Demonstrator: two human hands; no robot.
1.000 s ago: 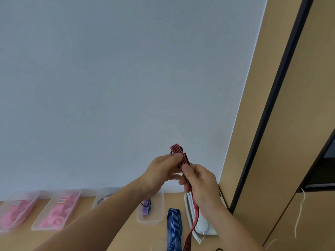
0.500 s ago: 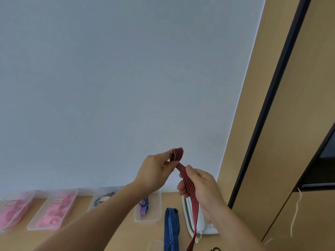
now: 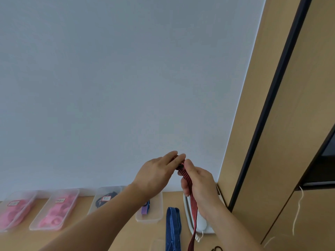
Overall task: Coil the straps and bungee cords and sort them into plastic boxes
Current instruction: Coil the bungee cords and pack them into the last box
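Observation:
A red strap with dark stripes (image 3: pixel 190 194) hangs from both hands in front of the white wall. My left hand (image 3: pixel 155 173) pinches its rolled top end between thumb and fingers. Just below, my right hand (image 3: pixel 198 183) grips the strap, which runs down through the palm to the bottom of the frame. On the wooden table (image 3: pixel 126 238) lies a blue striped strap (image 3: pixel 173 227). Several clear plastic boxes stand along the wall: two with pink coils (image 3: pixel 56 211), one with a dark coil (image 3: pixel 106 198), one with a small blue-red coil (image 3: pixel 150 212).
A white corded telephone (image 3: pixel 197 223) sits at the table's right end, under my right forearm. A tall wooden cabinet with a black edge (image 3: pixel 272 105) fills the right side. Something small and black (image 3: pixel 216 248) lies at the bottom edge. Another clear container's rim (image 3: pixel 157 243) shows near the front.
Both hands have dropped a little and closed together. The strap's top end, a loose loop before, is now rolled tighter between my left fingers, and my right hand holds just beneath it.

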